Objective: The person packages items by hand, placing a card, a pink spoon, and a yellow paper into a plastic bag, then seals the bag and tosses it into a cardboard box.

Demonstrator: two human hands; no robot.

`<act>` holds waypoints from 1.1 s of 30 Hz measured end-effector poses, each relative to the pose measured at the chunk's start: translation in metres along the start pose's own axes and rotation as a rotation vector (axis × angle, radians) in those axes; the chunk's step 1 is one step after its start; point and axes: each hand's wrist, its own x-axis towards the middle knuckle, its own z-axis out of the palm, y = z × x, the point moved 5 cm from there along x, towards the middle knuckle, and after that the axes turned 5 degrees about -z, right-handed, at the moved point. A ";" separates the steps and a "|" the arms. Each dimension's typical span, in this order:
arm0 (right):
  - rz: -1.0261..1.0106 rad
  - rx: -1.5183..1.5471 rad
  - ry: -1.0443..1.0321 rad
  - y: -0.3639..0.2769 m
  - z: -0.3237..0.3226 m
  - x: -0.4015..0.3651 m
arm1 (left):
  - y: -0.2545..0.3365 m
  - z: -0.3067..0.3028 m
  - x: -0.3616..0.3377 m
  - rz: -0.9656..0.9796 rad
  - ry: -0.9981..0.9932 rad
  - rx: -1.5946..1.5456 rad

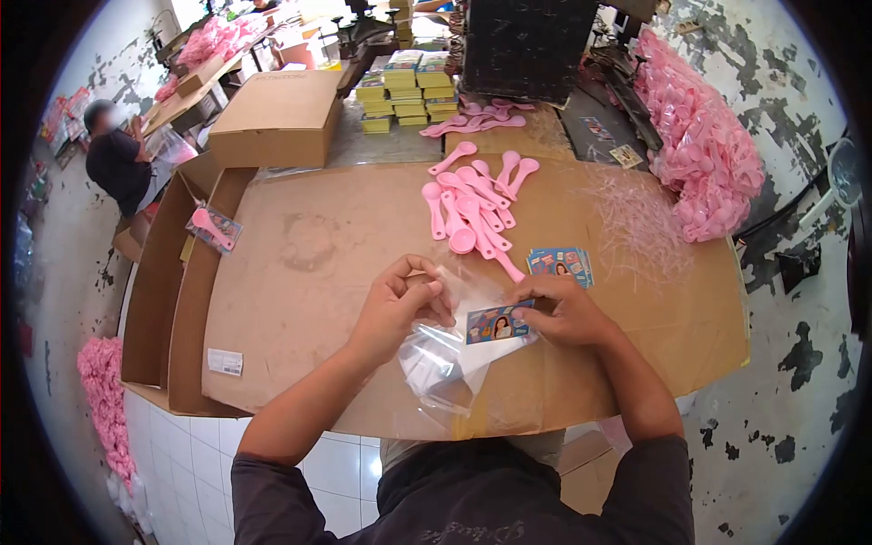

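Note:
My right hand [568,313] grips a small blue printed card [498,324] between thumb and fingers. Over the clear plastic bags [440,363], which lie crumpled near the front of the cardboard-topped table, the card is held out. My left hand [400,304] is closed, pinching the upper edge of a clear bag. Just behind my right hand lies a small stack of similar cards [561,262]. A loose pile of pink spoons [468,209] spreads beyond both hands; one spoon points toward my right hand.
An open cardboard box [177,300] at the left holds a packed pink spoon with a card [214,229]. A closed carton [272,118] and stacked cards [409,86] stand behind. Clear plastic strips [636,222] and bulging pink bags [695,154] lie right. Another person [123,163] sits far left.

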 end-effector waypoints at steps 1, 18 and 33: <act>0.067 0.031 0.010 0.003 0.000 0.001 | 0.002 -0.001 0.000 -0.012 -0.017 0.003; 0.004 0.289 0.399 -0.008 -0.022 0.004 | -0.013 0.015 -0.002 -0.016 -0.066 0.246; -0.070 -0.128 0.167 -0.039 -0.004 0.011 | -0.018 0.022 -0.006 0.050 -0.053 0.501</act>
